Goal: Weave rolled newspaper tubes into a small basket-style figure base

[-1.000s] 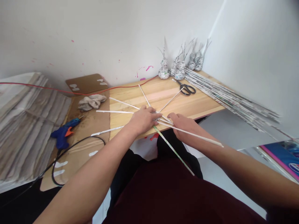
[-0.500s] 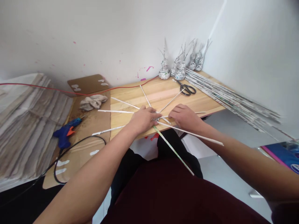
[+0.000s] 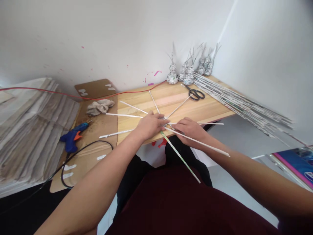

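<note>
Thin paper sticks fan out from a small woven centre (image 3: 165,122) near the front edge of the wooden board. My left hand (image 3: 152,124) presses on this centre, its fingers bent over the crossing sticks. Close on its right, my right hand (image 3: 187,130) has its fingers closed around a paper strip beside the centre. A greenish stick (image 3: 181,158) points toward my lap, and a white stick (image 3: 202,141) passes over my right hand and wrist. The fingertips partly hide the centre.
Black scissors (image 3: 196,94) lie behind the sticks. Woven paper figures (image 3: 172,74) and a bundle of paper rods (image 3: 234,101) are at the back right. At left are a blue glue gun (image 3: 72,139), a rag (image 3: 100,107), stacked paper (image 3: 36,130) and a red cord (image 3: 137,92).
My right hand has moved down and slightly left, closer to the centre. A stick now extends farther right behind it. My left hand stays on the centre, and the view has shifted slightly.
</note>
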`<state>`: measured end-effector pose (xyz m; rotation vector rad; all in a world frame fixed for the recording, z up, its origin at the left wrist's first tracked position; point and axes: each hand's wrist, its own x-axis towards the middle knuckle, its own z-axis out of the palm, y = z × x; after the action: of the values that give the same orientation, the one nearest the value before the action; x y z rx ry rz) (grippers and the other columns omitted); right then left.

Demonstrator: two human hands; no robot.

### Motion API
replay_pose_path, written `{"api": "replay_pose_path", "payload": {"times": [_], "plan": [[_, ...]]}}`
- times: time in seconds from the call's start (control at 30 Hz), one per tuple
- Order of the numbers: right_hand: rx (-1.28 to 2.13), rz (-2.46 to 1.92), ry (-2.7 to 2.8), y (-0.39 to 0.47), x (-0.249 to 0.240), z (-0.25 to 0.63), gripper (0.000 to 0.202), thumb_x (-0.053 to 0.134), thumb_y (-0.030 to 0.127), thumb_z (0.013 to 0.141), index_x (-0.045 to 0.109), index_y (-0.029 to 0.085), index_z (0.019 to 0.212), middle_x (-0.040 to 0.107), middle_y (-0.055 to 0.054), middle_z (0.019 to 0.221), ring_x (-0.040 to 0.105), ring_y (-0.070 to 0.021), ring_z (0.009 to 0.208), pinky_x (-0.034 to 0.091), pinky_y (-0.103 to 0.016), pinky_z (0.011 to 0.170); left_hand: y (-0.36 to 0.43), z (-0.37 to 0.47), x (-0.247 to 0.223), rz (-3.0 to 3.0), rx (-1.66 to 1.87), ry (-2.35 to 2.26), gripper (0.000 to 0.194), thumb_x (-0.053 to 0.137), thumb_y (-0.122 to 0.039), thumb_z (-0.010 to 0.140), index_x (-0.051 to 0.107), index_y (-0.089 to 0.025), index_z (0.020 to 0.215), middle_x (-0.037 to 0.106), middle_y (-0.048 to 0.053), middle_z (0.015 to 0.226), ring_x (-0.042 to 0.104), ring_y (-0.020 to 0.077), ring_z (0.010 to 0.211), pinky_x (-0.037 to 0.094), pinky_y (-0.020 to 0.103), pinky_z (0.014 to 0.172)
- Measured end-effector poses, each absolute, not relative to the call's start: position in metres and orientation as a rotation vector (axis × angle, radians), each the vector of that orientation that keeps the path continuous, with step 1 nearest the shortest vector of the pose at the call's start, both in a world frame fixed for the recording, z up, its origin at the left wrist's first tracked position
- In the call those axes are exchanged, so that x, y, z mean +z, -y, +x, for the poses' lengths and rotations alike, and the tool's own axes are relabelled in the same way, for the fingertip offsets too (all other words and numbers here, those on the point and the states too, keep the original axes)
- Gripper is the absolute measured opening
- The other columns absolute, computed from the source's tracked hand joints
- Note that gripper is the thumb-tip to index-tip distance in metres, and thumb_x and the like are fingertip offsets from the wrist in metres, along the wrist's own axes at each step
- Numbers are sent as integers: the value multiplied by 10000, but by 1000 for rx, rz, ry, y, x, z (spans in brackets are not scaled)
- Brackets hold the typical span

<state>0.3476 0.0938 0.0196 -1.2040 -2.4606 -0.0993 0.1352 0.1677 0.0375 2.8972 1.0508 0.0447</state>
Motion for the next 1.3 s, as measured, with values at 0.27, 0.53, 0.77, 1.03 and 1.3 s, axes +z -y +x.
{"api": "replay_pose_path", "payload": {"times": [0.27, 0.53, 0.77, 1.03, 1.3], "plan": [[43, -1209, 2548, -109, 21, 351, 212, 483, 116, 876, 691, 137, 909, 698, -101, 841, 603, -200, 826, 429, -309, 806, -164, 135, 40, 2897, 14, -1082, 380, 506, -392, 921, 584, -391, 1293, 536, 2, 1391, 515, 231, 1091, 404, 352, 945], [482, -1338, 2372, -119, 40, 346, 215, 540, 151, 817, 700, 194, 953, 737, -18, 829, 650, -154, 739, 427, -242, 677, -163, 136, 41, 2903, 3, -1091, 336, 513, -408, 917, 624, -388, 1233, 540, -10, 1377, 510, 230, 1038, 425, 351, 905], [681, -1478, 2157, -119, 47, 326, 169, 557, 137, 763, 683, 195, 859, 678, 19, 683, 595, -125, 618, 399, -225, 599, -156, 140, 41, 2896, 17, -1147, 295, 484, -394, 930, 675, -339, 1148, 531, -11, 1383, 483, 240, 1006, 460, 359, 832], [747, -1538, 1969, -115, 42, 311, 150, 561, 119, 701, 660, 198, 781, 643, 28, 629, 555, -120, 565, 393, -237, 561, -153, 139, 40, 2919, 21, -1175, 278, 455, -298, 941, 699, -328, 1071, 530, -20, 1378, 466, 244, 1006, 448, 321, 682], [726, -1516, 1840, -109, 36, 301, 134, 548, 110, 714, 633, 190, 780, 668, 6, 694, 562, -128, 597, 418, -245, 591, -157, 140, 40, 2889, 30, -1163, 287, 457, -327, 938, 720, -307, 1050, 561, -14, 1347, 497, 227, 970, 444, 325, 733]]}}
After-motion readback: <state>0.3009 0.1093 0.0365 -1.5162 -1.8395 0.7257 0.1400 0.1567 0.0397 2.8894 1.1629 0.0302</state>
